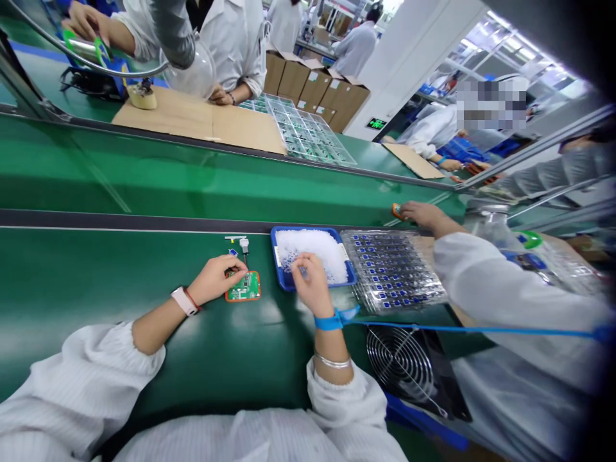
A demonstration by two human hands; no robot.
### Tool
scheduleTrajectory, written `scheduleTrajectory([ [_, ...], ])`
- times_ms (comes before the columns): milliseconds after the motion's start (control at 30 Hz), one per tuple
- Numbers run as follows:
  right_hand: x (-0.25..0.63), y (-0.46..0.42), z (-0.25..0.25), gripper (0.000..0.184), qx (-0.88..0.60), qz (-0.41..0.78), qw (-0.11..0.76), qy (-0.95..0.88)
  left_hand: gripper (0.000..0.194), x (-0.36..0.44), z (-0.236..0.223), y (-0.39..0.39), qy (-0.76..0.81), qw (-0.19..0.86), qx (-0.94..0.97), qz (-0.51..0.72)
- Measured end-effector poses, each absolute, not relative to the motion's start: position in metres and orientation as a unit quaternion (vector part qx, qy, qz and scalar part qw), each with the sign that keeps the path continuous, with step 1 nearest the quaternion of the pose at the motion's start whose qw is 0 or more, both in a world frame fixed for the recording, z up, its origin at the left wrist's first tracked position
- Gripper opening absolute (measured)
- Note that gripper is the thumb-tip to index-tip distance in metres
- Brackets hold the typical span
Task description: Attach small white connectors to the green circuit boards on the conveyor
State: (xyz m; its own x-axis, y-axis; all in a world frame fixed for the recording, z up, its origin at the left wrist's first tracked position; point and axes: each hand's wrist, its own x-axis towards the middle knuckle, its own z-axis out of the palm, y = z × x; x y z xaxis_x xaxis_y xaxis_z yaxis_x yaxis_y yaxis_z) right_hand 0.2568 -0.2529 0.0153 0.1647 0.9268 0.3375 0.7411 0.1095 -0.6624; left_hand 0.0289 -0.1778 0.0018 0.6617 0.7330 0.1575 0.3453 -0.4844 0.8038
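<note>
Gripping a green circuit board [246, 289] at 12 o'clock on the counter [96, 282], the left hand [216, 279] closes narrowly; the right hand [310, 282], fingers narrowed, enters white granules [312, 253] in a blue tray [314, 230] at 1 o'clock, its hold unclear.

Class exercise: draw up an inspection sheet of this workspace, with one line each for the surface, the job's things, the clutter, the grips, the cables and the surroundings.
surface: green conveyor belt running across in front of the person.
job's things: green circuit board in an orange-edged holder; blue tray of white granules; clear tray of small blue parts.
clutter: small white plug on the belt beyond the board.
grips: left hand on the board; right hand at the granules.
cables: blue cord running right from a wrist strap.
surroundings: co-worker's hand at a small orange item; fan guard; cardboard boxes.
</note>
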Motion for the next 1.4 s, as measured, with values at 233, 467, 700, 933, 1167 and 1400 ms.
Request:
scheduleTrajectory([
  [233, 0.188, -0.245, 0.005, 0.012, -0.563, 0.232, 0.434, -0.664, 0.015, 0.035, 0.005, -0.181, 0.306, 0.407, 0.806, 0.302],
  [467, 0.194, -0.244, -0.008, 0.012, -0.582, 0.267, 0.386, -0.664, 0.013, 0.035, 0.002, -0.18, 0.333, 0.368, 0.83, 0.254],
  [700, 0.191, -0.239, -0.009, 0.015, -0.604, 0.261, 0.375, -0.653, 0.018, 0.036, 0.009, -0.176, 0.354, 0.378, 0.83, 0.208],
  [933, 0.187, -0.24, -0.007, 0.015, -0.62, 0.247, 0.37, -0.646, 0.015, 0.03, 0.007, -0.185, 0.394, 0.323, 0.834, 0.213],
  [1167, 0.215, -0.301, 0.055, 0.005, -0.605, 0.252, 0.313, -0.687, 0.062, 0.006, 0.001, -0.211, 0.3, 0.215, 0.911, 0.186],
  [1400, 0.315, -0.337, 0.122, 0.013, -0.672, 0.199, 0.219, -0.679, 0.063, 0.011, 0.021, -0.178, 0.364, 0.478, 0.765, 0.233],
])
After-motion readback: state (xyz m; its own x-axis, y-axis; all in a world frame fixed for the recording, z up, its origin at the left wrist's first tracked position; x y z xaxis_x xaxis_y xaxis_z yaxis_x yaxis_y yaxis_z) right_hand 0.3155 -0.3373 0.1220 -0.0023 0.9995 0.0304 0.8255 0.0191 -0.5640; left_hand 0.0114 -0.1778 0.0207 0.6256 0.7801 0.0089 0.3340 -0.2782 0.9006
